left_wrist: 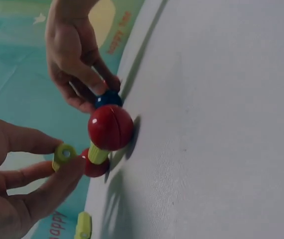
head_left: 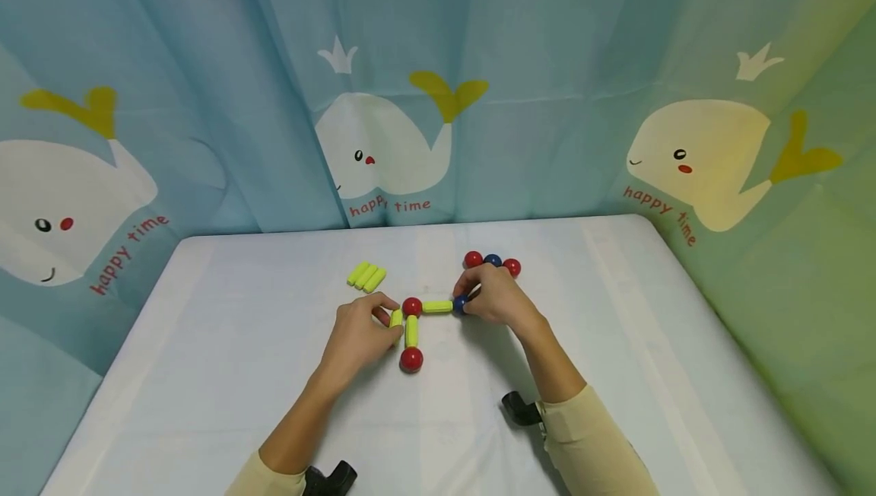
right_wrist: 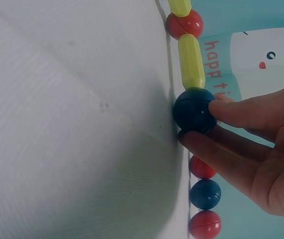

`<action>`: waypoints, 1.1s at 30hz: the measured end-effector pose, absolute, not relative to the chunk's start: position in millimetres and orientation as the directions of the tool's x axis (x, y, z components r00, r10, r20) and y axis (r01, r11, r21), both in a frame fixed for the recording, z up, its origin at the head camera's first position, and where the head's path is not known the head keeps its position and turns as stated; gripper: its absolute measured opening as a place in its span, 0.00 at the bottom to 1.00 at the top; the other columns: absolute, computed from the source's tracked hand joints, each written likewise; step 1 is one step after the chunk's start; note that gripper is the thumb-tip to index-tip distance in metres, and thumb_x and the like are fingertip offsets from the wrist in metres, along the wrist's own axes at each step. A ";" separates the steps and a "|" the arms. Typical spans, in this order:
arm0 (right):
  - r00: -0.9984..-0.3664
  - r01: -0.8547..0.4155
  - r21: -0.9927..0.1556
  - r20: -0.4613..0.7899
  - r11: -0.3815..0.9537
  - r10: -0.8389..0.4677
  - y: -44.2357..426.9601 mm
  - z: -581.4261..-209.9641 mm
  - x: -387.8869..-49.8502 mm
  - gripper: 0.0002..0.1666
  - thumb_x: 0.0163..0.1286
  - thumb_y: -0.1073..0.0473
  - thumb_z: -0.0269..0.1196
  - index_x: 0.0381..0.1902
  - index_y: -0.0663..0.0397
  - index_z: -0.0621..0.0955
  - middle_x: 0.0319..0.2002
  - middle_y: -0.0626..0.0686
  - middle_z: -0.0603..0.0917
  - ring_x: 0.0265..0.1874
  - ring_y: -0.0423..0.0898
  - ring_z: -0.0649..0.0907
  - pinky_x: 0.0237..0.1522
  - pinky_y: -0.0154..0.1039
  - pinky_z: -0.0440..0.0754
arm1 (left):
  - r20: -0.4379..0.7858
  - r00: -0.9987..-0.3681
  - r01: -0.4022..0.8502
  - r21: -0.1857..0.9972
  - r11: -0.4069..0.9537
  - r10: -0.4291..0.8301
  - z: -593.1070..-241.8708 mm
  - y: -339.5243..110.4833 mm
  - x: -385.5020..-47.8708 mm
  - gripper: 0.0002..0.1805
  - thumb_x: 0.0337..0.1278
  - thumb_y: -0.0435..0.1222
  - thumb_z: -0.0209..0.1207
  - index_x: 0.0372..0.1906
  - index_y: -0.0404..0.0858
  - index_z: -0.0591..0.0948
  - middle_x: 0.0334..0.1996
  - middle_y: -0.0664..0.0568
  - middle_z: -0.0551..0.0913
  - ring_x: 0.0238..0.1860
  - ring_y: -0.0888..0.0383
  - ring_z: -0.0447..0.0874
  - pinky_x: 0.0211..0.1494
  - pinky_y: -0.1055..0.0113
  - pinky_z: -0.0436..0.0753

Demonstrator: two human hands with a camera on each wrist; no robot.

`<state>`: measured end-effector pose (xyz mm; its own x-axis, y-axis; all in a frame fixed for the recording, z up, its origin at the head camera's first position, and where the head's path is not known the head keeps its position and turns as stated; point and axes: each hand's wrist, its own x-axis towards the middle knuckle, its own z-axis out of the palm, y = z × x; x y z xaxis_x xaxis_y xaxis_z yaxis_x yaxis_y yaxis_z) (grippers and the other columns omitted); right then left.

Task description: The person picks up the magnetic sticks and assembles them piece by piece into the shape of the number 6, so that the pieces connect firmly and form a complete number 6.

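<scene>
My left hand point(head_left: 359, 332) pinches a short yellow-green rod point(head_left: 396, 318) between thumb and fingers, just left of a red ball point(head_left: 412, 307). In the left wrist view this held rod point(left_wrist: 64, 154) shows a shiny round spot on its end. From the red ball one rod point(head_left: 436, 306) runs right to a blue ball point(right_wrist: 195, 110), and another rod point(head_left: 411, 332) runs toward the near side to a second red ball point(head_left: 411, 360). My right hand point(head_left: 503, 298) pinches the blue ball between thumb and fingers; the ball touches its rod's end.
Three loose yellow-green rods point(head_left: 366, 277) lie side by side at the back left. Behind my right hand, two red balls point(head_left: 474, 259) and one blue ball point(head_left: 493, 260) stand in a row. A whale-print curtain point(head_left: 547, 161) hangs behind the white table point(head_left: 226, 374).
</scene>
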<state>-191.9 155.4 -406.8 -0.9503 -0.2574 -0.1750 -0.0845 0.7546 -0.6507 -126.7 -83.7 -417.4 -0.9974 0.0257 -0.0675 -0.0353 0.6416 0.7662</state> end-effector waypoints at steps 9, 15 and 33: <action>-0.951 -0.082 -0.662 -0.172 0.745 -0.258 156.2 -405.0 -192.0 0.08 0.61 0.71 0.72 0.37 0.56 0.88 0.38 0.53 0.88 0.36 0.47 0.85 0.42 0.41 0.87 | -0.134 -0.985 -0.057 0.838 0.543 0.104 -413.7 -79.3 -100.0 0.15 0.54 0.34 0.73 0.48 0.43 0.87 0.34 0.52 0.84 0.21 0.60 0.84 0.32 0.64 0.81; -0.952 -0.084 -0.662 -0.168 0.745 -0.257 155.1 -405.4 -191.5 0.08 0.61 0.71 0.73 0.36 0.55 0.88 0.38 0.53 0.88 0.36 0.47 0.84 0.42 0.41 0.88 | -0.132 -0.985 -0.053 0.852 0.522 0.115 -412.9 -76.9 -86.2 0.15 0.53 0.34 0.73 0.47 0.46 0.85 0.33 0.52 0.83 0.21 0.60 0.83 0.32 0.64 0.82; -0.953 -0.093 -0.652 -0.161 0.753 -0.257 154.6 -406.6 -192.9 0.10 0.60 0.72 0.73 0.36 0.54 0.88 0.38 0.51 0.89 0.35 0.46 0.86 0.42 0.42 0.89 | -0.194 -0.960 -0.091 0.898 0.431 0.201 -420.5 -75.1 -63.7 0.15 0.52 0.31 0.73 0.44 0.42 0.83 0.31 0.51 0.81 0.20 0.54 0.87 0.28 0.65 0.85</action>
